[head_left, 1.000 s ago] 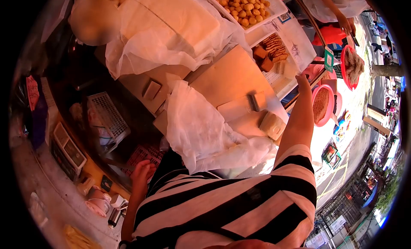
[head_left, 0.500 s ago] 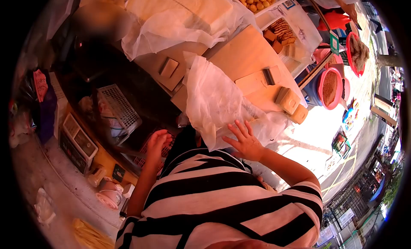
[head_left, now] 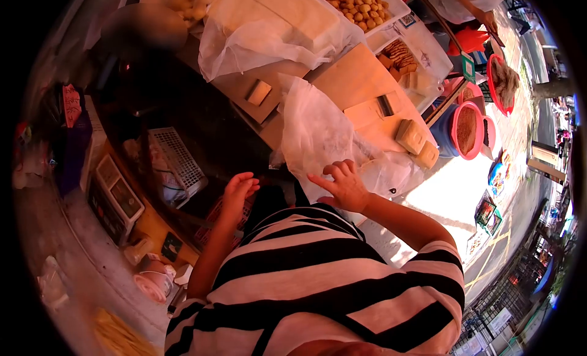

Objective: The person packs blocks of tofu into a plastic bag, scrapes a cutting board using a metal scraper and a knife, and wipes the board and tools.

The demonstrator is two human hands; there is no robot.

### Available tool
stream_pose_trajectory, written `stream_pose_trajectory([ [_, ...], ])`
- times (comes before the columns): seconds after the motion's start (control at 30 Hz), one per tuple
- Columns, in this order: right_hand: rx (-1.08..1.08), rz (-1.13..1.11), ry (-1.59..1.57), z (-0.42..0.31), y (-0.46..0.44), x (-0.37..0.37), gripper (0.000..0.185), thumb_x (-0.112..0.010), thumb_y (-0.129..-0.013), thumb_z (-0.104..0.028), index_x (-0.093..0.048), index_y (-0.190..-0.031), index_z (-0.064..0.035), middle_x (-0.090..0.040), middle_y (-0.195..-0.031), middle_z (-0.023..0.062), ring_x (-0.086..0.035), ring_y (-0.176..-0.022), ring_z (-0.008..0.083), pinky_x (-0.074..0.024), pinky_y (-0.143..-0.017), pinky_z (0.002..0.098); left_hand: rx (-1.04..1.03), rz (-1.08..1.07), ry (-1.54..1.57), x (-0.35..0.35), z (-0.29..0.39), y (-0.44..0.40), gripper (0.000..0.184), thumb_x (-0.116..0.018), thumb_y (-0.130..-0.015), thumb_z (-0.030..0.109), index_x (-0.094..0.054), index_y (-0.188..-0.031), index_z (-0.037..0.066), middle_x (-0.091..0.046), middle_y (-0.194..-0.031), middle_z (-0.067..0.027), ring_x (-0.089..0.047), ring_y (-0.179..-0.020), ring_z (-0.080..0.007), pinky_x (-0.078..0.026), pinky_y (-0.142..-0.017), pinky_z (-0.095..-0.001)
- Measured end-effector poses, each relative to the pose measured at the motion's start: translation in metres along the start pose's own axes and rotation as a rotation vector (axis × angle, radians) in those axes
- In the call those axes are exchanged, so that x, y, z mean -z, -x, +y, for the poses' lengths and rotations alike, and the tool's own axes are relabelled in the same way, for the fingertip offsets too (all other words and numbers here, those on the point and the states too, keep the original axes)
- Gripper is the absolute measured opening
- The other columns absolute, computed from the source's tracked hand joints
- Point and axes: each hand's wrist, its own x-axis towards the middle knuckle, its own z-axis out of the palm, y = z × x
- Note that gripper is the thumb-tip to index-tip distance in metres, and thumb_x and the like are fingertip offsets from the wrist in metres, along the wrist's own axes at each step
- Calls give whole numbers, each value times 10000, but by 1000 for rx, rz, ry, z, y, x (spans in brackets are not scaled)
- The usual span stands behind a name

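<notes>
My right hand [head_left: 343,188] is over the near edge of a crumpled translucent plastic sheet [head_left: 315,120], its index finger stretched out and the others bent. Whether it touches the sheet I cannot tell. My left hand [head_left: 239,194] hangs in the air left of the sheet, fingers loosely bent, with nothing visible in it. Under the sheet lies a wooden board [head_left: 342,71]. On its right side sit two pale tofu-like blocks [head_left: 411,136]. A flat piece with a dark strip [head_left: 386,104] lies near them.
A large pale slab [head_left: 269,13] lies partly under film at the back. Beyond are a tray of round golden pieces [head_left: 361,10] and one of brown slices [head_left: 400,53]. A pink tub [head_left: 466,129] stands right, a white basket [head_left: 180,154] left. Another person's hand [head_left: 487,19] shows at upper right.
My right hand has shifted slightly left and up, and its spread fingers have bent. My left hand has moved a little right. The view has turned slightly.
</notes>
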Motion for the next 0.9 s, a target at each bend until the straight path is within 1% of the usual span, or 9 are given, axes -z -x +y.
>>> stream_pose_trajectory([
  [0.03,-9,13,70,-4,-1,-13,521,-687,-666,-208,-539,-1165,-201,-492,-968,58,-456,-965,250,-326,-858,416,-4,-8,7,-3,0,0,262,-507,-897,166,-512,-1116,23,-608,-987,-90,-588,-894,-156,-451,-800,-264],
  [0.17,-53,327,58,23,-14,-23,147,-576,-641,-27,-584,-740,-136,-497,-708,5,-492,-770,214,-351,-740,377,-21,-35,-1,-11,1,4,259,-515,-889,161,-522,-1111,27,-611,-989,-76,-586,-866,-134,-446,-771,-240],
  [0.33,-295,656,-46,93,-31,81,146,-575,-682,34,-600,-804,-41,-585,-764,85,-548,-737,273,-422,-682,348,-18,-59,-83,-14,0,4,266,-512,-892,178,-520,-1107,23,-606,-991,-89,-583,-881,-150,-448,-792,-260],
  [0.4,-592,586,-286,140,-23,115,137,-557,-808,-24,-628,-925,-5,-642,-922,69,-587,-880,155,-447,-767,263,-21,-75,-82,-16,-3,1,266,-518,-888,178,-522,-1106,25,-607,-985,-84,-583,-863,-145,-446,-783,-255],
  [0.53,-784,799,-494,203,-6,128,336,-528,-860,-97,-542,-1187,-22,-614,-1072,76,-558,-1009,173,-411,-886,253,-33,-143,-105,-25,1,-7,300,-533,-878,181,-501,-1136,31,-591,-1026,-76,-567,-885,-133,-435,-785,-257],
  [0.7,-597,750,0,167,-2,73,519,-655,-783,-284,-494,-1230,-76,-509,-1206,206,-426,-1169,361,-341,-981,406,-442,54,-464,-47,4,-16,643,-664,-787,242,-346,-1295,12,-429,-1234,-162,-447,-1107,-244,-389,-912,-351],
  [0.77,-680,588,256,147,5,37,578,-679,-741,-332,-488,-1239,-112,-430,-1303,170,-340,-1242,374,-288,-1012,455,-679,99,-722,-63,12,-21,816,-726,-727,278,-266,-1348,17,-372,-1268,-193,-400,-1156,-300,-370,-943,-387],
  [0.83,-625,690,233,118,0,25,450,-673,-748,-214,-533,-1159,-96,-443,-1270,155,-341,-1237,357,-297,-997,453,-916,103,-920,-85,20,-24,976,-770,-665,324,-183,-1389,35,-337,-1279,-211,-362,-1182,-343,-357,-952,-415],
  [0.9,-567,802,146,93,-1,16,376,-656,-743,-120,-555,-1104,-85,-471,-1219,147,-383,-1190,345,-319,-974,439,-809,51,-1039,-105,26,-32,1058,-787,-630,336,-125,-1404,51,-313,-1296,-212,-364,-1178,-357,-370,-939,-412],
])
